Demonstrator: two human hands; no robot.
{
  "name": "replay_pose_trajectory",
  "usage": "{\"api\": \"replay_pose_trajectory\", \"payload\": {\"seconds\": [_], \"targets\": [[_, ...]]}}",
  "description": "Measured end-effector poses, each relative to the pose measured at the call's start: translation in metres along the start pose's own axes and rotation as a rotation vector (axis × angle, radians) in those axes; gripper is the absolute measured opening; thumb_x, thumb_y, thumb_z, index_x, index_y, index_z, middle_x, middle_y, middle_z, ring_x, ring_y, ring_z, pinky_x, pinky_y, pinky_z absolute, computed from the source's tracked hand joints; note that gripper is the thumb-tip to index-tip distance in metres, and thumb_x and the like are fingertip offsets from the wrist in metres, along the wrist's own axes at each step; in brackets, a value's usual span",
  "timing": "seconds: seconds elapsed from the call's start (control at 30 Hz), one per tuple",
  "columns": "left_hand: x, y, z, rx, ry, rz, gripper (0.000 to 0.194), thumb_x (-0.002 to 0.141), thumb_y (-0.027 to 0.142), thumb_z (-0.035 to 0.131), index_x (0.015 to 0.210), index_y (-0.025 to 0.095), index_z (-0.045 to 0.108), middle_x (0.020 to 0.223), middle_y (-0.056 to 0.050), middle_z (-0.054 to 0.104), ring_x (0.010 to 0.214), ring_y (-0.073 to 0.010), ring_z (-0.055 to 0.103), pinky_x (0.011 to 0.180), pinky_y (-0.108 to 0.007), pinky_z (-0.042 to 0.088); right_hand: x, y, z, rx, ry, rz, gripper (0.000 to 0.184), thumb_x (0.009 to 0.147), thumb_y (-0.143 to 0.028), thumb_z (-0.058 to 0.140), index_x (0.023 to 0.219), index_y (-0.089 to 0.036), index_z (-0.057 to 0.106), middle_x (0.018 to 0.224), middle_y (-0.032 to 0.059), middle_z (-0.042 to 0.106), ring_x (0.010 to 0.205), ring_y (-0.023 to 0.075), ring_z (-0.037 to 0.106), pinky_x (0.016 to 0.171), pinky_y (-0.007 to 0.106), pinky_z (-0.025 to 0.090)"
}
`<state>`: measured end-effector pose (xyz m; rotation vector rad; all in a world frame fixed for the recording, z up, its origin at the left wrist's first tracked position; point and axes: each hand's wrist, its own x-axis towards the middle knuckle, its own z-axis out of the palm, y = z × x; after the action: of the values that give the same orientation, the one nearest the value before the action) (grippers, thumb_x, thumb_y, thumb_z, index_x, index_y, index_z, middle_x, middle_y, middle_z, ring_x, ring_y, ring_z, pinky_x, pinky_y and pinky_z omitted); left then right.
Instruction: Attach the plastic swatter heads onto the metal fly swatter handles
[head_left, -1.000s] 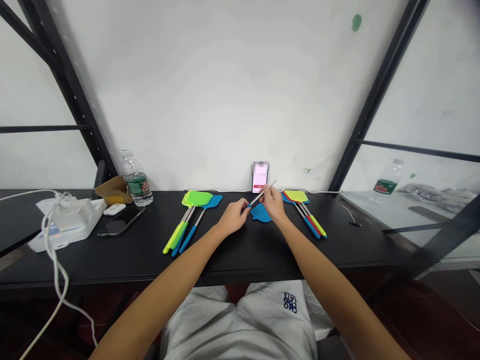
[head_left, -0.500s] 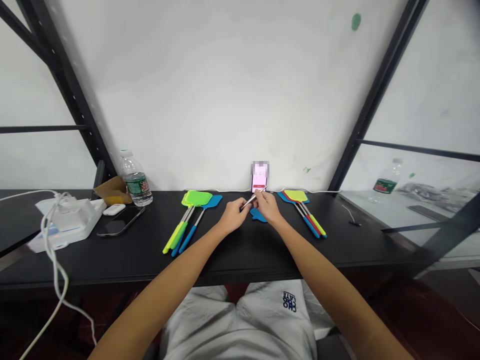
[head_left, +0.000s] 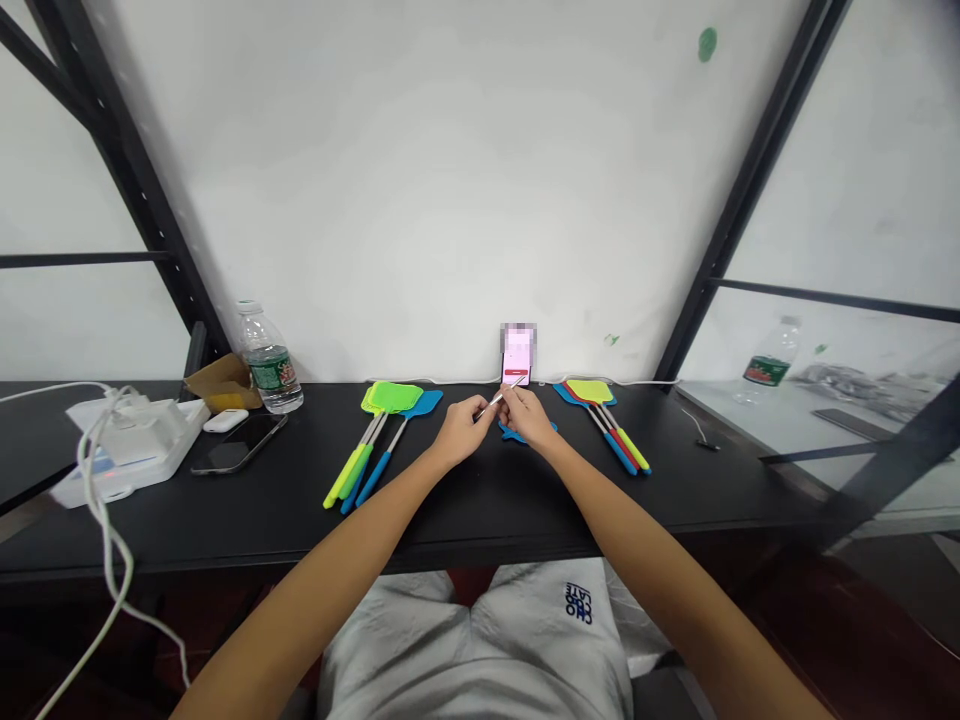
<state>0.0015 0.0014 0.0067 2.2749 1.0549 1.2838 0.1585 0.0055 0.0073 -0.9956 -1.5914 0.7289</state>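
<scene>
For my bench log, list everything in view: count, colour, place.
Table: one, black, foreground
Wall: one, whitish, behind
Wall marks: two, green, right
Frame posts: two, black, either side
Left swatters: at least four, green/yellow-green/blue, left of centre
Right swatters: at least three, blue/red/yellow, right of centre
Metal rod: one, silver, centre, held
Blue piece: one, blue, centre, partly hidden
Phones: two, dark lying left; pink-screened upright centre
Bottles: two, clear, green-labelled, left and far right
Box: one, brown, left
Small case: one, white, left
Power strip: one, white, left
Cables: several, white, left, rear and right
Shorts: one pair, grey, bottom
Left hand, right hand: one each, bare, centre
</scene>
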Motion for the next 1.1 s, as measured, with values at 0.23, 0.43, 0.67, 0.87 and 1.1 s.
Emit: {"api": "replay_pose_trajectory", "payload": {"seconds": [0.23,0.43,0.67,0.87,1.1], "targets": [[-0.001,0.003,-0.002,0.343,-0.102,-0.145,0.031,0.092,0.04,0.043,0.078,0.019,0.06,0.071,-0.003,0.063,0.066,-0.0155,0.056,0.061,-0.026,0.036,0.009,0.005,-0.024,-0.263,0.127,0.082,0.06,0.093,-0.062,0.028,0.071,-0.018,0.062,0.065,0.0044,0.063,0.063,0.0161,0.058,0.064,0.026,0.044],[-0.005,-0.001,-0.009,0.612,-0.269,-0.286,0.03,0.089,0.041,0.044,0.088,0.021,0.066,0.092,-0.011,0.069,0.087,-0.025,0.064,0.068,-0.03,0.043,0.013,0.017,-0.049,-0.843,0.196,0.401,0.042,0.091,-0.049,0.042,0.085,-0.015,0.067,0.093,0.0154,0.067,0.094,0.0261,0.062,0.079,0.032,0.044],[0.003,-0.004,-0.034,0.614,-0.352,-0.372,0.046,0.078,0.061,0.054,0.059,0.019,0.063,0.064,-0.013,0.064,0.076,-0.0287,0.064,0.064,-0.032,0.042,0.01,0.022,-0.045,-1.176,0.082,0.545,0.057,0.088,-0.055,0.052,0.123,-0.01,0.058,0.126,0.0223,0.053,0.119,0.0348,0.05,0.092,0.042,0.042],[0.005,-0.01,-0.042,0.519,-0.36,-0.379,0.048,0.071,0.062,0.062,0.048,0.02,0.055,0.045,-0.007,0.053,0.058,-0.0218,0.058,0.058,-0.028,0.035,0.013,0.025,-0.03,-1.252,0.102,0.522,0.046,0.092,-0.041,0.049,0.124,-0.008,0.056,0.127,0.0244,0.052,0.12,0.0339,0.049,0.094,0.042,0.039],[0.003,-0.004,-0.04,0.48,-0.408,-0.394,0.05,0.07,0.063,0.062,0.045,0.02,0.053,0.044,-0.006,0.052,0.053,-0.0197,0.055,0.055,-0.027,0.033,0.014,0.025,-0.029,-1.23,0.079,0.551,0.042,0.093,-0.036,0.045,0.123,-0.008,0.056,0.125,0.0232,0.055,0.119,0.0335,0.051,0.093,0.041,0.041]]}}
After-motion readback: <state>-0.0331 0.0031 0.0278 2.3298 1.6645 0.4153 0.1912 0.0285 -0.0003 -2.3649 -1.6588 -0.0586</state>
